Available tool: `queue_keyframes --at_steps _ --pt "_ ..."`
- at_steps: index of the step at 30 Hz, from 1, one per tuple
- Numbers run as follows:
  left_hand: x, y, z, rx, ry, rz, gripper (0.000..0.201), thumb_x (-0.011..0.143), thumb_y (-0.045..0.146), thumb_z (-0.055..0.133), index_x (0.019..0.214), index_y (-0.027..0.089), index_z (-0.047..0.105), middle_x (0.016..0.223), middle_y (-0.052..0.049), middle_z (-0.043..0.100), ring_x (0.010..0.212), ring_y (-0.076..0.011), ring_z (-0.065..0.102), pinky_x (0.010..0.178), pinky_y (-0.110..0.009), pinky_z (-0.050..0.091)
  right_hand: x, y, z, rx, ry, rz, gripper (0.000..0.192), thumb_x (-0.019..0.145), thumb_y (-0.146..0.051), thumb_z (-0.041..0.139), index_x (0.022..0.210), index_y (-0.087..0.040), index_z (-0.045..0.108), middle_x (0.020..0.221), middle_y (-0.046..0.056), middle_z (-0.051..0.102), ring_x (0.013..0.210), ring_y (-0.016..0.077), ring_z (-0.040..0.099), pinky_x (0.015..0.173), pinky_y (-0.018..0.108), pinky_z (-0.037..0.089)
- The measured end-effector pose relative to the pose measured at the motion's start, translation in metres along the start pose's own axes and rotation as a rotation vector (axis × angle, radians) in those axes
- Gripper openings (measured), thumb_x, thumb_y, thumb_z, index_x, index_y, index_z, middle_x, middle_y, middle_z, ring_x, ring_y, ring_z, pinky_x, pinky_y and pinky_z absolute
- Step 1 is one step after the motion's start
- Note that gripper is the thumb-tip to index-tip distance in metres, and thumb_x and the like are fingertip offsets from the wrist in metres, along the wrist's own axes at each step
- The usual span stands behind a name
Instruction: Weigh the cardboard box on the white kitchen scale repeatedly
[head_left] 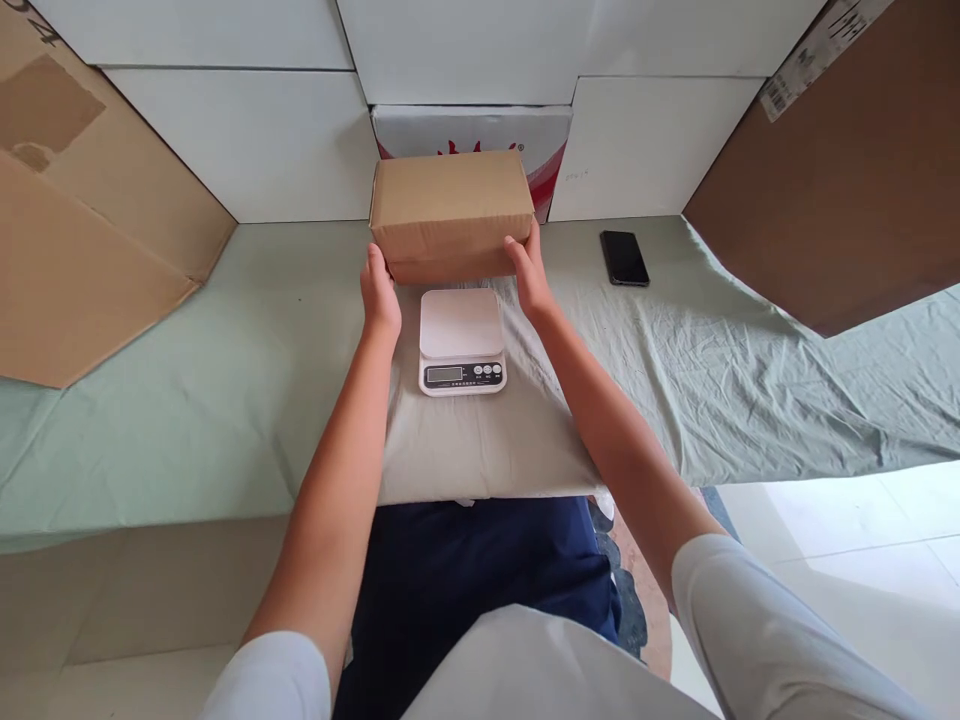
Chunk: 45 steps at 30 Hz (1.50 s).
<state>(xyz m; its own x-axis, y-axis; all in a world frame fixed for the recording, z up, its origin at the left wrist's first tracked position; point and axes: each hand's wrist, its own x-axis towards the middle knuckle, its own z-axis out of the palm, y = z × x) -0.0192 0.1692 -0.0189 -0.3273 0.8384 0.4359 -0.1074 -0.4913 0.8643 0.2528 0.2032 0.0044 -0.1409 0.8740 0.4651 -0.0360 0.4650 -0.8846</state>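
A closed brown cardboard box [454, 205] is held between my two hands, just behind a white kitchen scale [461, 330]. My left hand [380, 288] grips the box's lower left end, thumb up along the side. At the lower right corner, my right hand [529, 270] has its thumb on the front face; its other fingers are hidden behind the end. The scale's plate carries nothing, and its small display faces me. Whether the box's underside touches the cloth cannot be made out.
A black phone [624, 258] lies on the green tablecloth [300, 330] to the right. Large cardboard panels stand at left [112, 230] and right [840, 180]. White boxes [255, 140] line the back, with a red-printed box [472, 125] in the middle.
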Motion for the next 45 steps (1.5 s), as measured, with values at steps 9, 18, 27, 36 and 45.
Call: queue_keyframes --at_steps 9,18,27,36,45 --pt "-0.115 0.081 -0.008 0.113 0.08 0.004 0.083 0.101 0.094 0.047 0.142 0.029 0.078 0.147 -0.012 0.079 0.155 -0.0324 0.066 0.129 -0.046 0.053 -0.109 -0.097 -0.002 -0.071 -0.076 -0.013 0.104 0.093 -0.089 0.06 0.178 -0.045 0.02 0.196 -0.003 0.024 0.184 0.0357 0.022 0.155 0.064 0.017" --pt "-0.14 0.081 -0.011 0.19 0.108 -0.05 0.09 0.098 0.097 0.042 0.136 0.025 0.08 0.137 -0.015 0.081 0.147 -0.0362 0.071 0.118 -0.047 0.059 -0.138 -0.096 0.009 0.02 -0.026 0.114 0.097 0.093 -0.083 0.061 0.175 -0.04 0.032 0.192 0.002 0.034 0.18 0.0346 0.03 0.154 0.062 0.024" --pt "-0.143 0.083 -0.011 0.152 0.089 -0.102 0.092 0.095 0.1 0.044 0.134 0.024 0.08 0.141 -0.017 0.081 0.147 -0.0367 0.07 0.123 -0.05 0.056 -0.139 -0.083 0.012 0.042 0.001 0.146 0.1 0.089 -0.086 0.061 0.174 -0.042 0.033 0.188 0.002 0.041 0.177 0.035 0.034 0.153 0.059 0.028" --pt "-0.142 0.082 -0.01 0.127 0.078 -0.131 0.097 0.093 0.101 0.046 0.139 0.022 0.079 0.146 -0.019 0.079 0.151 -0.0365 0.068 0.126 -0.05 0.053 -0.14 -0.083 0.012 0.025 0.009 0.167 0.107 0.086 -0.09 0.061 0.175 -0.042 0.028 0.189 0.002 0.037 0.178 0.0357 0.032 0.153 0.06 0.026" --pt "-0.142 0.076 -0.014 0.139 0.069 -0.11 0.09 0.097 0.099 0.045 0.136 0.025 0.079 0.147 -0.015 0.079 0.154 -0.0365 0.067 0.128 -0.049 0.055 -0.141 -0.084 0.015 0.075 0.029 0.172 0.103 0.085 -0.087 0.064 0.172 -0.041 0.033 0.186 0.004 0.042 0.176 0.0365 0.035 0.152 0.062 0.028"
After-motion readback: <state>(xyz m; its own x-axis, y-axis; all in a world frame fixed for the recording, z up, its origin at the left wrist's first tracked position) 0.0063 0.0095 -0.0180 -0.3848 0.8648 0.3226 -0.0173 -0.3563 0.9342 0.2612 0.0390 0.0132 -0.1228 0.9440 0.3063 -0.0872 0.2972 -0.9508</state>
